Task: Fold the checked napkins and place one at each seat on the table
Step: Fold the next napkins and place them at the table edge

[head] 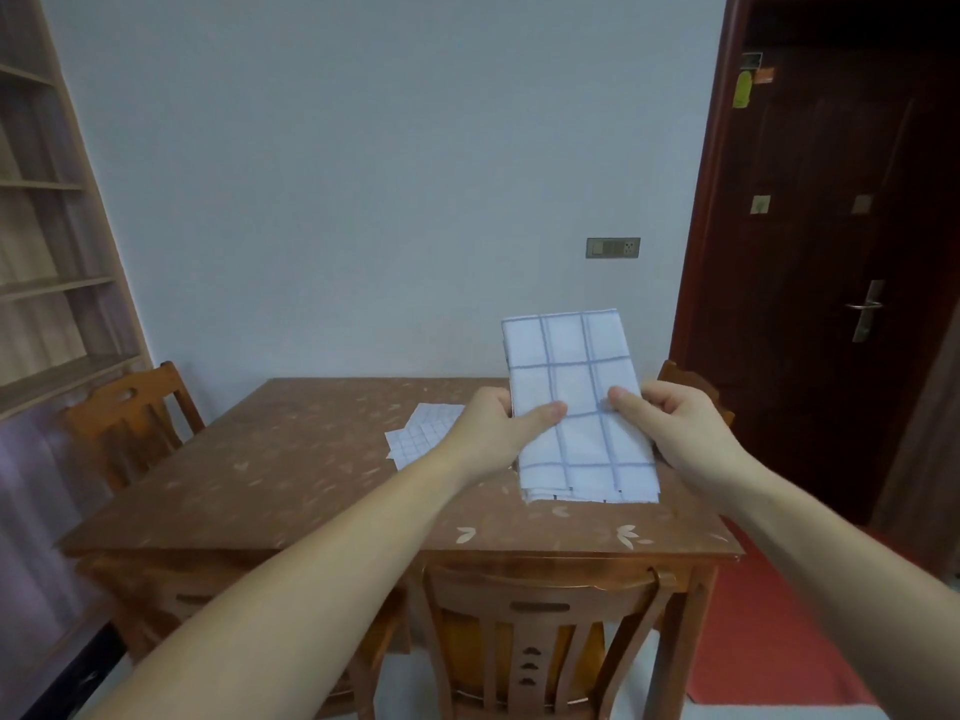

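A white napkin with blue checks, folded into a long rectangle, is held up above the right side of the brown table. My left hand grips its left edge with the thumb on top. My right hand grips its right edge the same way. The napkin's far end sticks up in the air, and its near end hangs just over the tabletop. A second checked napkin, with smaller checks, lies flat near the table's middle, partly hidden behind my left hand.
A wooden chair is pushed in at the near side, another chair stands at the left, and a chair back shows at the right. Shelves line the left wall. A dark door is at the right.
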Action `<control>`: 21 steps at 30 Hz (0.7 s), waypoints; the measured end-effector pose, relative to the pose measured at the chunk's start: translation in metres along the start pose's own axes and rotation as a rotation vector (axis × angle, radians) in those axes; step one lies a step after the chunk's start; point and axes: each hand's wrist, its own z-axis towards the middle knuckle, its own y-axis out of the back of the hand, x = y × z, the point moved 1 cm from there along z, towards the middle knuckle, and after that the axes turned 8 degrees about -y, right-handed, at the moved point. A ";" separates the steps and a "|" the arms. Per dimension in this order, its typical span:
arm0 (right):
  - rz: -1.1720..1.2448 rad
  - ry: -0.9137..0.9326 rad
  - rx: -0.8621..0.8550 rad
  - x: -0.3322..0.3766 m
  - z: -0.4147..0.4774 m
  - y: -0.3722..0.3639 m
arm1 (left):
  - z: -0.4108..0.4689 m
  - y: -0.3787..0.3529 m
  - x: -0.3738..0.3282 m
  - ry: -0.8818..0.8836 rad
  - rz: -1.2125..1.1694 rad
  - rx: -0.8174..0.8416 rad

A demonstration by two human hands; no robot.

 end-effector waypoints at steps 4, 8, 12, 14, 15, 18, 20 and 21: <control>0.086 -0.041 0.186 0.005 -0.003 0.007 | 0.000 0.002 0.001 0.043 -0.132 0.006; 0.232 -0.085 0.234 0.001 -0.001 0.010 | 0.002 0.001 0.000 0.068 -0.398 0.016; 0.353 -0.145 0.193 0.004 0.000 0.014 | 0.004 0.004 0.001 0.078 -0.473 0.061; 0.374 -0.153 0.192 0.004 0.001 0.016 | 0.004 0.005 -0.002 0.091 -0.491 0.096; 0.378 -0.147 0.200 0.004 0.001 0.016 | 0.004 0.005 -0.004 0.088 -0.487 0.120; 0.351 -0.147 0.156 0.001 0.005 0.015 | 0.004 0.006 -0.006 0.074 -0.478 0.145; 0.290 -0.123 0.087 0.001 0.006 0.015 | 0.003 0.008 -0.007 0.074 -0.467 0.103; 0.252 -0.098 0.069 0.000 0.008 0.016 | 0.003 0.009 -0.009 0.081 -0.462 0.079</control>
